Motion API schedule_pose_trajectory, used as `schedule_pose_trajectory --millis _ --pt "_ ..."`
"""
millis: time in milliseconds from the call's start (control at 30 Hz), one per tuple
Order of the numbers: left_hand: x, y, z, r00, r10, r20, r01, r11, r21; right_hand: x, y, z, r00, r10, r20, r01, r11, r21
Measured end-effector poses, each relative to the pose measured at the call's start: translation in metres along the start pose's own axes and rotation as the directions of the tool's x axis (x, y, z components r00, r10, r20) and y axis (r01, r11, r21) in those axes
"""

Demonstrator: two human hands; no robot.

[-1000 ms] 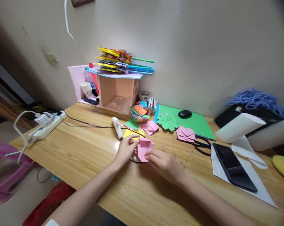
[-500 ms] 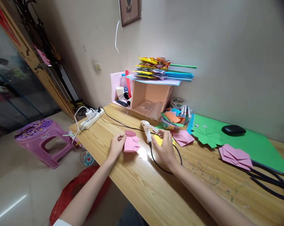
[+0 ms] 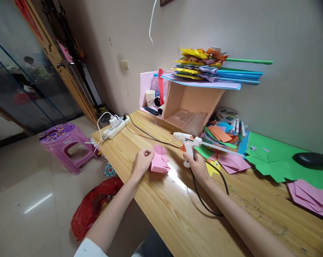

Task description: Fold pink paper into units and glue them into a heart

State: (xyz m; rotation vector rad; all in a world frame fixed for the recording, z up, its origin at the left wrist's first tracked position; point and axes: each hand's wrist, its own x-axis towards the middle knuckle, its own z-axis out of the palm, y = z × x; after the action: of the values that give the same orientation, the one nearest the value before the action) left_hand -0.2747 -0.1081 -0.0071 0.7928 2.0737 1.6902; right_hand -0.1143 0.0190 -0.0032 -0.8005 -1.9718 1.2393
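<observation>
My left hand (image 3: 143,161) pinches the left edge of a folded pink paper piece (image 3: 160,162) near the table's front edge. My right hand (image 3: 199,166) is wrapped round the handle of a white glue gun (image 3: 189,142), its nozzle pointing left and a long glue stick (image 3: 222,148) poking out of its back. From the handle a black cord (image 3: 196,192) loops over the table. Behind my right hand lie a yellow paper piece (image 3: 213,167) and a pink folded paper (image 3: 233,163).
A power strip (image 3: 115,127) sits at the table's left corner. Behind stands an open box (image 3: 174,103) with paper flowers (image 3: 199,64) on top. A bowl of paper scraps (image 3: 220,134), a green paper flower (image 3: 270,164) and a black mouse (image 3: 314,159) are rightward. A pink stool (image 3: 70,146) stands left.
My right hand has closed round the glue gun's handle and turned the gun so its nozzle points left. My left hand stays on the pink paper. The view has shifted.
</observation>
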Motion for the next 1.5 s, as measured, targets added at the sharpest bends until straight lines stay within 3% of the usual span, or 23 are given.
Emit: schedule_pose_trajectory --millis 167,333,967,1500 --pt "0.0 0.0 -0.003 0.995 -0.033 -0.094 0.038 0.997 0.06 -0.018 -0.013 0.008 0.971 0.047 0.233 -0.106 0.963 0.249" --pt "-0.003 0.005 -0.003 0.995 -0.035 -0.093 0.046 0.992 0.118 -0.025 -0.018 0.015 0.946 0.007 0.325 -0.092 0.965 0.245" --pt "-0.006 0.009 -0.001 0.999 -0.04 -0.014 0.042 0.987 0.158 -0.025 -0.007 0.017 0.939 0.008 0.345 -0.068 0.984 0.162" --pt "-0.005 0.009 -0.001 0.999 -0.037 -0.036 0.042 0.986 0.159 -0.025 -0.009 0.016 0.936 0.029 0.35 -0.083 0.987 0.139"
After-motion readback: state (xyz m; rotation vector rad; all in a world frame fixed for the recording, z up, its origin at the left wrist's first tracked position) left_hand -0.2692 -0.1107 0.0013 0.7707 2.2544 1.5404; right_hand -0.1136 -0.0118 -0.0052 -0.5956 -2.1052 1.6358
